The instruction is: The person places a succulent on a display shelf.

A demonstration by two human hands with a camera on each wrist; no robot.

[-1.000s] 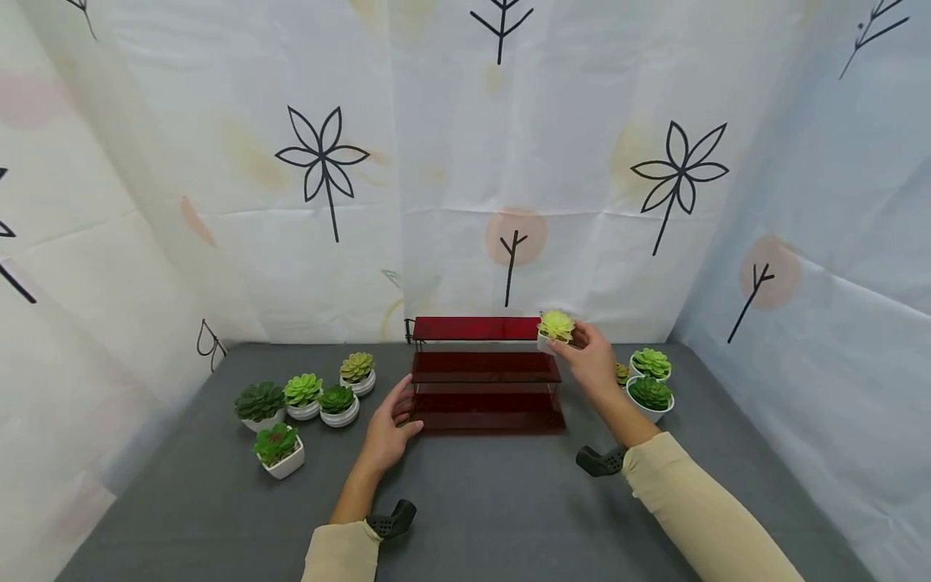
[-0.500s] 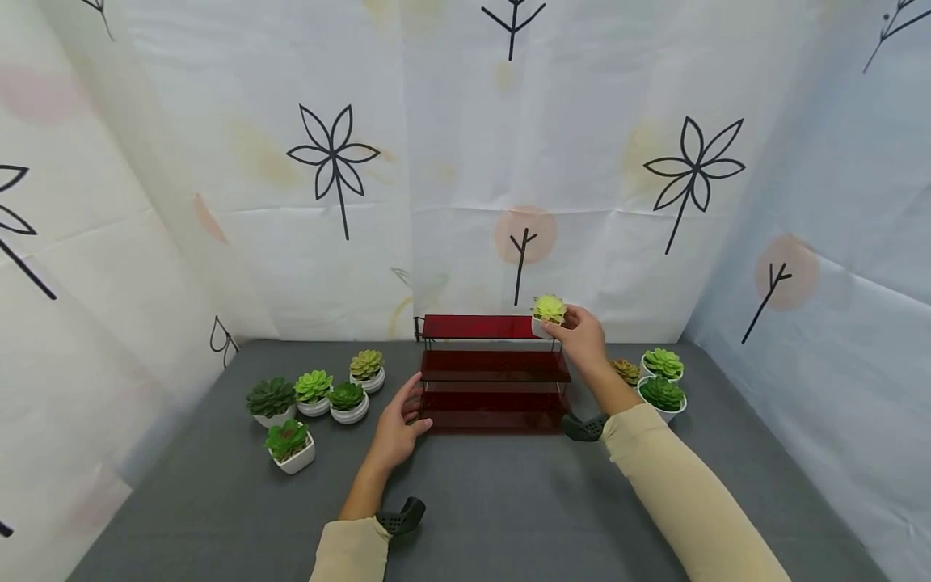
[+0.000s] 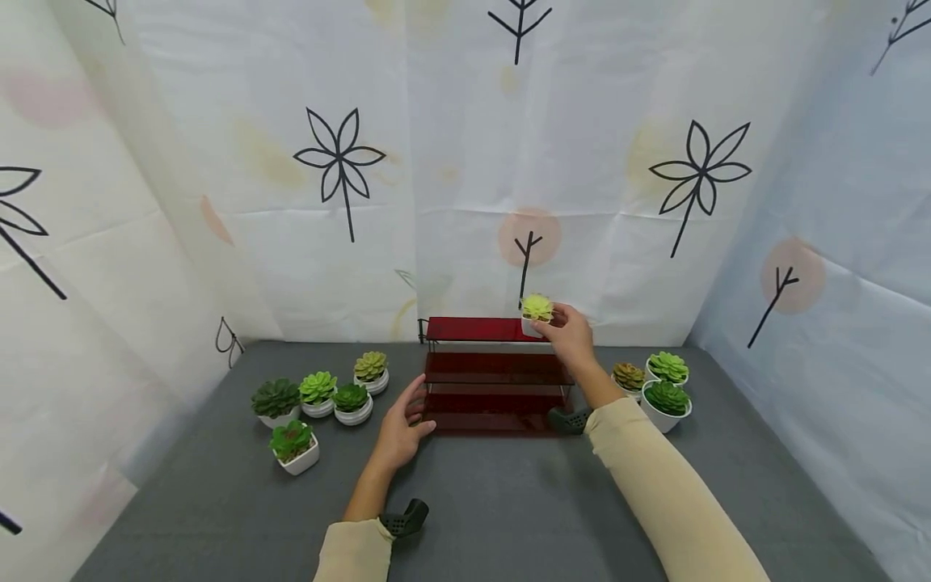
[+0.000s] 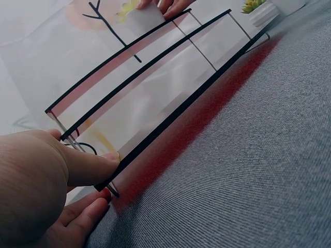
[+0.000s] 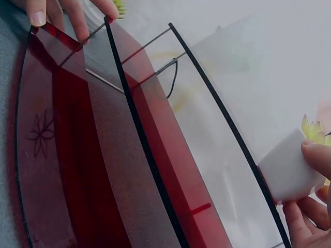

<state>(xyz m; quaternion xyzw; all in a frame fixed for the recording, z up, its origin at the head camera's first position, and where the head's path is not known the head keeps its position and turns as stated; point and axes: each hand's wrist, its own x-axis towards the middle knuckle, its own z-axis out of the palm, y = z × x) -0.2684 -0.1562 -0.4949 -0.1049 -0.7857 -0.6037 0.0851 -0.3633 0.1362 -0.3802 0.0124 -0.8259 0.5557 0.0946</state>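
Observation:
My right hand (image 3: 570, 335) pinches a small white square pot with a yellow-green artificial succulent (image 3: 537, 309) between thumb and fingers. In the right wrist view the white pot (image 5: 292, 168) is right at the front edge of the top tier. The three-tier red translucent display shelf (image 3: 498, 368) has black edges and thin metal supports. At its left end, my left hand (image 3: 398, 428) holds the frame. In the left wrist view its thumb (image 4: 98, 168) presses the bottom tier's front edge, with fingers round the side. No pots stand on the tiers.
Left of the shelf stand several potted succulents, including a dark green one (image 3: 275, 400) and one in a square pot (image 3: 294, 449). Three more, among them a green one (image 3: 666, 400), stand on the right. Printed fabric (image 3: 465, 162) hangs behind the grey table (image 3: 480, 509).
My right hand has carried the yellow-green succulent leftward along the top tier. My left hand keeps its place on the shelf's left end. The head view has shifted slightly.

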